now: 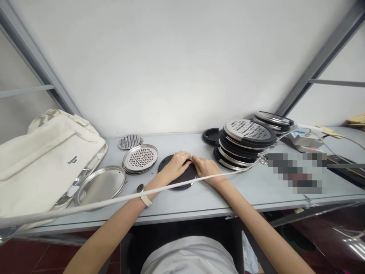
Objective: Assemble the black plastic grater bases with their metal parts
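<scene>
A black round disc (186,174) lies on the grey table in front of me, partly covered by my hands. My left hand (177,163) rests across its top, with the fingers bent over the far right rim. On the right edge, my right hand (204,167) has its fingers closed, and the tips of both hands meet there. Whatever small part may be between the fingertips is hidden. Left of the disc is a short stack of round metal grater plates (141,158). A tall stack of black discs with metal plates (245,146) stands to the right.
Plain metal discs (101,184) and a smaller grater plate (130,142) lie leftward, beside a cream bag (54,152). A white cable (159,188) crosses before my forearms. Behind the tall stack are more stacked discs (275,120); a white device (306,140) stands farther right.
</scene>
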The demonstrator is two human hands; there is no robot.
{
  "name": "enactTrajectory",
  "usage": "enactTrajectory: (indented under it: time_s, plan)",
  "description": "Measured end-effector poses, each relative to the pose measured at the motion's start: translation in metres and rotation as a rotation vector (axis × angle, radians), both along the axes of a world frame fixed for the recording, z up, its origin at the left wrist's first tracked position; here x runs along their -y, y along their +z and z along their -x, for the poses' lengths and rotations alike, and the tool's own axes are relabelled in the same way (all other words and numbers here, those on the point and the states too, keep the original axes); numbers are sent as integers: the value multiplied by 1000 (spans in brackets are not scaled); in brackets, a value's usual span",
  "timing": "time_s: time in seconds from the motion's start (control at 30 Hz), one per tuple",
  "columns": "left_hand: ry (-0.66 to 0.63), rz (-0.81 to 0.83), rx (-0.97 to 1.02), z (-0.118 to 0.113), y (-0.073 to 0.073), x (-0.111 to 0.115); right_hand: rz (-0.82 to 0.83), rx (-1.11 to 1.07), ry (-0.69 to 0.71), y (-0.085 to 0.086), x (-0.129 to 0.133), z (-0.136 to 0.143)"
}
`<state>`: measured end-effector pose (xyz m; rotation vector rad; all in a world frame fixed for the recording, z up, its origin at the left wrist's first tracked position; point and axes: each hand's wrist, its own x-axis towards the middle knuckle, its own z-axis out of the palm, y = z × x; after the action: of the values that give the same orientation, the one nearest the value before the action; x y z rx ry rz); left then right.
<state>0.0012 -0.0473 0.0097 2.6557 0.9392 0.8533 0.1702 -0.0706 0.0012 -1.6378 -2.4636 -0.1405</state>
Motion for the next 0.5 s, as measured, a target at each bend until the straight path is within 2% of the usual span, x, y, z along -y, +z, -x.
enactTrajectory:
  time_s: [0.5]
  plan:
    - [7,11,19,-1,-2,-2,-13,-47,25,-3,0,2]
